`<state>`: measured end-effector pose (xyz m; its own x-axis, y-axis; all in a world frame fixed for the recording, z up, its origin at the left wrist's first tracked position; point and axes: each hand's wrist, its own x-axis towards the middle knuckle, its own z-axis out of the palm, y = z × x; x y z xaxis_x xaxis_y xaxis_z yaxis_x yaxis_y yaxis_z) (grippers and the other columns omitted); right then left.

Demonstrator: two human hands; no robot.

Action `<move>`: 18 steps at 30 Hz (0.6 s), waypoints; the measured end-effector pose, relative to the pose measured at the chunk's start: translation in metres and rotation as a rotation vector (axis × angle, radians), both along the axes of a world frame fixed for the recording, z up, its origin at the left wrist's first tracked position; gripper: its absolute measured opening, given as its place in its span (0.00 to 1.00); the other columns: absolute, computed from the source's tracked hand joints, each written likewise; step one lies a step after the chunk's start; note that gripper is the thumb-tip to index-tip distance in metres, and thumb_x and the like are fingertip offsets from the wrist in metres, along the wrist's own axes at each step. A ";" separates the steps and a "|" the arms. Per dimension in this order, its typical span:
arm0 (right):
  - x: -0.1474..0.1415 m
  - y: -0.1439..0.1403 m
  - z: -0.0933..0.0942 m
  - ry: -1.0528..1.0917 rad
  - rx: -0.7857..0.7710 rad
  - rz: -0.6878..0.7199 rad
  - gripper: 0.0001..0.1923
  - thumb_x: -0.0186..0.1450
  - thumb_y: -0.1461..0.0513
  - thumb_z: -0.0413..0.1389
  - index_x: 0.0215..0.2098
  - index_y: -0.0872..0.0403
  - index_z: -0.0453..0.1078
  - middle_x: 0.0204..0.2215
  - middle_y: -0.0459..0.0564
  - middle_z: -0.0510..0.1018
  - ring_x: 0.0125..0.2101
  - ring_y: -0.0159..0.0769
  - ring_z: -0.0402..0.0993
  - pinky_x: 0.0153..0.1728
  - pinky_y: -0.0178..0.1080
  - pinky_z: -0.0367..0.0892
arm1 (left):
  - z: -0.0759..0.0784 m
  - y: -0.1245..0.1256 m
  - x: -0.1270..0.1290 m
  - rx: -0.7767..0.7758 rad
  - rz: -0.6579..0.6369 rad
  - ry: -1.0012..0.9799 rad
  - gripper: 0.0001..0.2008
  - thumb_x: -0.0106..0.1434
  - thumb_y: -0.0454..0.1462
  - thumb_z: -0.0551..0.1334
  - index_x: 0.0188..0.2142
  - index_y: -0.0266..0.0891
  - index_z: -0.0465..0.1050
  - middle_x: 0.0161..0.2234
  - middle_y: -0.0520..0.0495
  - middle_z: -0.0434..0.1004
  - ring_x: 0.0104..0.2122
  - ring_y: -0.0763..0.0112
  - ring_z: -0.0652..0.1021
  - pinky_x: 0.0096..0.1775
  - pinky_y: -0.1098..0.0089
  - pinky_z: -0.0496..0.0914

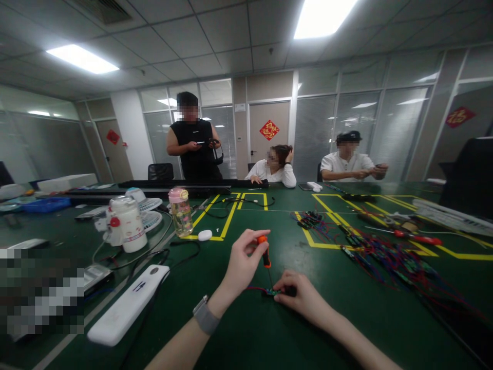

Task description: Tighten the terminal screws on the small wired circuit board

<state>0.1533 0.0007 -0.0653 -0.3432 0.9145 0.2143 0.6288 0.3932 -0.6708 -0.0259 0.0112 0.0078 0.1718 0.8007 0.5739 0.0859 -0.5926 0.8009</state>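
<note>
My left hand (246,257) is closed around the top of a small screwdriver (266,259) with an orange and black handle. The screwdriver stands almost upright, its thin shaft pointing down at a small green circuit board (271,292). My right hand (296,290) pinches the right side of that board between thumb and fingers, low at the green table (231,334). A red wire (256,288) runs from the board to the left. Whether the tip sits in a screw is too small to tell.
Wired circuit boards (400,262) lie heaped at right, near a red-handled screwdriver (418,237). At left are a white power strip-like bar (129,306), a white jug (129,226) and a pink-lidded bottle (180,213). Yellow tape (231,218) marks the table. Three people are across it.
</note>
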 end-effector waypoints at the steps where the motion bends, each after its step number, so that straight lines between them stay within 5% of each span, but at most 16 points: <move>1: 0.000 0.000 0.000 -0.004 0.003 0.000 0.05 0.56 0.66 0.61 0.31 0.54 0.79 0.30 0.49 0.76 0.34 0.37 0.71 0.37 0.36 0.64 | -0.001 0.001 -0.001 0.035 0.083 0.017 0.11 0.63 0.39 0.61 0.43 0.39 0.76 0.37 0.47 0.71 0.36 0.69 0.75 0.37 0.70 0.74; 3: 0.000 0.000 0.000 -0.008 0.006 -0.001 0.05 0.56 0.66 0.61 0.31 0.53 0.79 0.30 0.49 0.76 0.34 0.37 0.71 0.37 0.36 0.64 | -0.002 0.003 -0.002 0.097 0.172 0.084 0.11 0.63 0.39 0.61 0.43 0.41 0.76 0.37 0.48 0.70 0.37 0.69 0.75 0.40 0.68 0.73; 5: 0.000 0.000 0.000 -0.006 0.012 0.005 0.06 0.56 0.66 0.60 0.31 0.54 0.79 0.30 0.49 0.77 0.34 0.37 0.71 0.37 0.36 0.64 | -0.002 0.004 -0.005 0.105 0.093 0.143 0.15 0.66 0.38 0.57 0.51 0.43 0.73 0.45 0.45 0.70 0.43 0.67 0.74 0.46 0.66 0.72; 8: 0.000 0.001 0.001 -0.014 0.013 0.012 0.06 0.56 0.67 0.60 0.31 0.54 0.79 0.30 0.49 0.76 0.34 0.36 0.71 0.36 0.36 0.64 | -0.001 0.004 -0.006 0.026 -0.038 0.128 0.17 0.66 0.36 0.56 0.54 0.43 0.69 0.45 0.45 0.71 0.40 0.70 0.76 0.40 0.69 0.74; 11: 0.000 0.001 0.001 -0.015 0.002 0.004 0.06 0.56 0.66 0.61 0.31 0.53 0.79 0.30 0.48 0.76 0.34 0.37 0.71 0.37 0.36 0.64 | 0.000 0.002 -0.005 0.069 0.118 0.132 0.12 0.61 0.38 0.63 0.45 0.41 0.75 0.36 0.48 0.70 0.34 0.70 0.75 0.30 0.74 0.73; 13: 0.000 0.000 0.001 -0.003 0.000 0.002 0.06 0.56 0.66 0.61 0.32 0.53 0.79 0.30 0.48 0.76 0.34 0.37 0.71 0.37 0.35 0.64 | 0.000 0.001 -0.005 0.113 0.158 0.147 0.11 0.61 0.38 0.63 0.43 0.41 0.76 0.38 0.47 0.70 0.37 0.68 0.75 0.34 0.72 0.74; 18: -0.001 0.000 0.000 -0.002 0.005 -0.005 0.07 0.55 0.68 0.60 0.31 0.54 0.79 0.30 0.48 0.76 0.34 0.36 0.71 0.36 0.35 0.64 | -0.002 0.003 -0.003 -0.076 -0.114 0.052 0.19 0.66 0.37 0.56 0.57 0.40 0.66 0.46 0.42 0.72 0.38 0.68 0.78 0.40 0.66 0.76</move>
<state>0.1523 0.0008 -0.0652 -0.3390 0.9152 0.2179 0.6323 0.3931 -0.6675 -0.0294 0.0138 0.0055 0.2918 0.8149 0.5008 0.0638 -0.5390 0.8399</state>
